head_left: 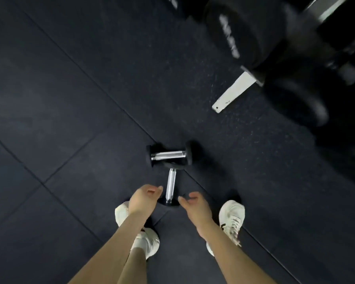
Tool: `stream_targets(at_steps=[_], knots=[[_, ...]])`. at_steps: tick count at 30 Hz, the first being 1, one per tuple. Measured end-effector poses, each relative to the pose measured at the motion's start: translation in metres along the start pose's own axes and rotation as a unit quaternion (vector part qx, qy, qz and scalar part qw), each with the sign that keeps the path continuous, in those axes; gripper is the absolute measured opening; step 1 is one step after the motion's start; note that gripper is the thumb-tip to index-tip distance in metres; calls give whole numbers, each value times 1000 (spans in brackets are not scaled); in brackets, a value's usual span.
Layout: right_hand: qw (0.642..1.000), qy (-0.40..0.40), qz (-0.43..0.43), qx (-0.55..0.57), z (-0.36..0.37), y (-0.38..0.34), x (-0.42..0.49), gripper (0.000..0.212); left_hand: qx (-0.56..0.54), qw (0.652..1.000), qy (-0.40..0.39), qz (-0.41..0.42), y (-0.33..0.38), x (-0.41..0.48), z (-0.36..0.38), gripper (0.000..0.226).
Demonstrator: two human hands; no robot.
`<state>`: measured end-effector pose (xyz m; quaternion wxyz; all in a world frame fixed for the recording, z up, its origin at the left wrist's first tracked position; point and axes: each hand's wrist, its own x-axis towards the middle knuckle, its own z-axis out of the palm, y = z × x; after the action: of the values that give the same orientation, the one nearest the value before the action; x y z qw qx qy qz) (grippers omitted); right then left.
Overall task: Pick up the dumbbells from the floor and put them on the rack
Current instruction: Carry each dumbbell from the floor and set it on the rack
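Reaching down toward the floor (90, 99), both bare hands hover above the nearer dumbbell (170, 187), the left hand (144, 198) beside its chrome handle and the right hand (195, 203) just past its near head; each grip is apart, fingers loosely curled, and neither is closed on anything. That dumbbell lies pointing away from the person between the two white shoes (232, 218), and its far head touches or sits partly under the second dumbbell (168, 155), which lies crosswise just beyond it. The main risk, as I judge it, comes from that contact: lifting the near one could nudge or roll the crosswise one, and a round rubber head rolling on smooth mats may drift toward the feet. A grasp taken off centre on the slick handle could also let one end dip and slip out over the shoes. The rack (234, 91) stands well apart at the upper right, loaded with large black weights, blurred, so a free slot cannot be made out. Both dumbbells look small, with matte black heads and bright knurled steel handles, the heads hard to separate from the dark floor.
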<state>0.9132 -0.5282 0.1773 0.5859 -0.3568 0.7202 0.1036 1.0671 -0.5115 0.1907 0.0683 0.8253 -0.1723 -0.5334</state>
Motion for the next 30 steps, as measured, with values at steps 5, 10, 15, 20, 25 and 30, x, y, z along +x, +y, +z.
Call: stream_targets(at_steps=[5, 10, 15, 20, 25, 30], knots=[[999, -9, 36, 13, 56, 34, 112, 60, -27, 999, -39, -5, -39, 111, 60, 35], [997, -48, 51, 40, 90, 57, 191, 60, -86, 991, -100, -16, -66, 185, 112, 6], [990, -119, 49, 62, 104, 70, 228, 32, -171, 973, -158, -4, -71, 218, 132, 25], [986, -127, 50, 90, 98, 66, 214, 27, -221, 962, -159, -32, -65, 210, 126, 31], [988, -141, 15, 63, 68, 51, 160, 8, -252, 956, -148, -38, -52, 158, 105, 33], [992, -126, -17, 28, 21, 20, 64, 14, -283, 953, -98, -42, -6, 66, 70, 28]])
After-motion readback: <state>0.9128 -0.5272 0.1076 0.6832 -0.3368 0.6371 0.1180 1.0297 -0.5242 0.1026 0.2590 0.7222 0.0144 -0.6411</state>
